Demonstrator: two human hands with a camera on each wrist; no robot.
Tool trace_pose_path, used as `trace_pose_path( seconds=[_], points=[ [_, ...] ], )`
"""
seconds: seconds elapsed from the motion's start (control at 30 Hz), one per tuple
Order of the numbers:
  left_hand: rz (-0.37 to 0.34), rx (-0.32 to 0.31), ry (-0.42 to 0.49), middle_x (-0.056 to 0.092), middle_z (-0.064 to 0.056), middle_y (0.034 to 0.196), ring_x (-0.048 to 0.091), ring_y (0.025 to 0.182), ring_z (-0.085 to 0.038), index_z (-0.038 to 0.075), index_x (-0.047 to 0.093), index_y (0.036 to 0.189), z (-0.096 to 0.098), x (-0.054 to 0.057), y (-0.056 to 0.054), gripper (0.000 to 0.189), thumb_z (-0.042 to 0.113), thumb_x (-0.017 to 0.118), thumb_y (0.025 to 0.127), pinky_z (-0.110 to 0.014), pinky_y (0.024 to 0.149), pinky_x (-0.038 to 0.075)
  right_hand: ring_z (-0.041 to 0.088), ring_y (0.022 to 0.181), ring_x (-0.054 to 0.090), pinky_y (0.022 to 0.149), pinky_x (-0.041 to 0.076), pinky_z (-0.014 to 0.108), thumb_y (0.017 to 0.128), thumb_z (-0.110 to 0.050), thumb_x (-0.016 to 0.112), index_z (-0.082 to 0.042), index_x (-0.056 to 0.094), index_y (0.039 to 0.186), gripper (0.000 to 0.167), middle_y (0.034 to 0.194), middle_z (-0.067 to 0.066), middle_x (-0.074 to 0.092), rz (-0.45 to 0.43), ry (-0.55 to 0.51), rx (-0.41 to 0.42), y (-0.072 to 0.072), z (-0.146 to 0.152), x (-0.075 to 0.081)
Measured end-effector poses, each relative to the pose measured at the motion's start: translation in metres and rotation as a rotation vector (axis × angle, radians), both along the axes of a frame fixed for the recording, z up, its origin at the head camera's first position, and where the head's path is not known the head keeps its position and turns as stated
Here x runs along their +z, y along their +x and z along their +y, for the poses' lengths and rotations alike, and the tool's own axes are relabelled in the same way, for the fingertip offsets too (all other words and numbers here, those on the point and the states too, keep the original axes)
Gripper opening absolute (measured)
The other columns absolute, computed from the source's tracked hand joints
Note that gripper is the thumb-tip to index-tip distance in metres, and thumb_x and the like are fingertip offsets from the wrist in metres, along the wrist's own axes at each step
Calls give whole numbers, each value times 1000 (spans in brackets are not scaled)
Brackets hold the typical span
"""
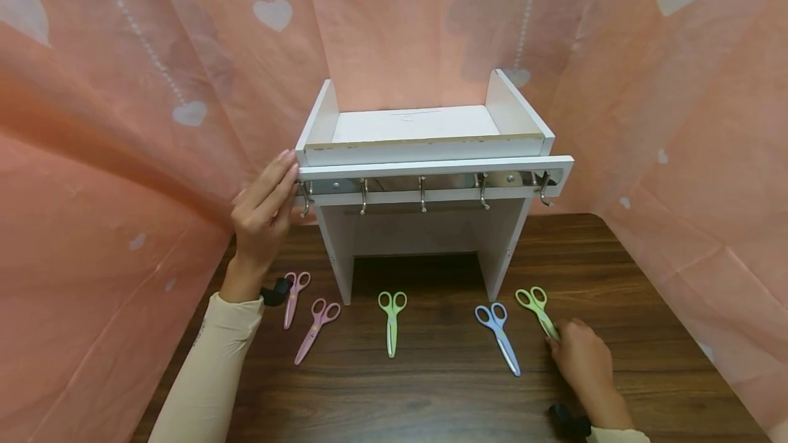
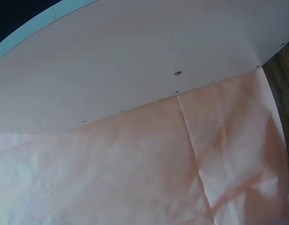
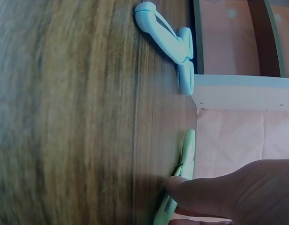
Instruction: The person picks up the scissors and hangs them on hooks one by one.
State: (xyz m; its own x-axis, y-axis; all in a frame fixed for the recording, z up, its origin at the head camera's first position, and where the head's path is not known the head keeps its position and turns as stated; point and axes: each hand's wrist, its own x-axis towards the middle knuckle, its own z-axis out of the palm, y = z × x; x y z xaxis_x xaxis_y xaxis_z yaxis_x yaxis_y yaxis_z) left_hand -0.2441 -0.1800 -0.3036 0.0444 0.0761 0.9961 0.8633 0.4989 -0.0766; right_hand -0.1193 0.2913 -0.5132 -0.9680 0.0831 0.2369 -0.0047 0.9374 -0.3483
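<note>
Pinching green scissors (image 1: 537,305): right hand (image 1: 581,361) | touching hook rail (image 1: 452,182): left hand (image 1: 265,210)

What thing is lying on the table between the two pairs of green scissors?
The blue scissors lie there. The head view shows them between the central green scissors and the green pair that the right hand pinches.

The sleeves (image 1: 212,368) are cream; the left bears dark marks (image 1: 199,336); wrist devices (image 1: 277,292) are black.
</note>
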Motion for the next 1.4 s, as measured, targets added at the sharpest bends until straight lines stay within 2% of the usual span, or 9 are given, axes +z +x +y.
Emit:
trace_pose_path(
  seconds=[0.37, 0.7, 0.97, 1.4],
  points=[
    [24, 11, 33, 73, -25, 108, 70, 104, -43, -8, 77, 103, 5, 2, 4, 41, -29, 75, 68, -43, 96, 54, 34, 63, 61, 50, 45, 54, 80, -3, 81, -4, 63, 77, 18, 69, 10, 58, -66, -44, -18, -3, 3, 0],
    [30, 19, 40, 74, -24, 107, 71, 103, -42, -7, 77, 103, 7, 3, 5, 42, -29, 75, 67, -41, 96, 55, 25, 55, 51, 46, 40, 47, 82, -5, 78, -8, 56, 69, 26, 62, 6, 53, -142, -67, -43, -2, 6, 3],
    [10, 34, 38, 74, -23, 108, 71, 105, -41, -7, 77, 105, 3, 2, 3, 39, -26, 75, 71, -41, 97, 54, 33, 65, 63, 52, 47, 53, 84, -7, 76, -3, 65, 83, 12, 72, 12, 63, -178, -98, -44, -2, 7, 4],
    [10, 29, 40, 74, -23, 108, 71, 105, -41, -7, 77, 104, 4, 3, 3, 41, -27, 75, 69, -41, 97, 54, 37, 69, 65, 54, 47, 54, 85, -8, 76, -3, 65, 88, 13, 76, 15, 66, -201, -110, -51, 0, 8, 6]
  ],
)
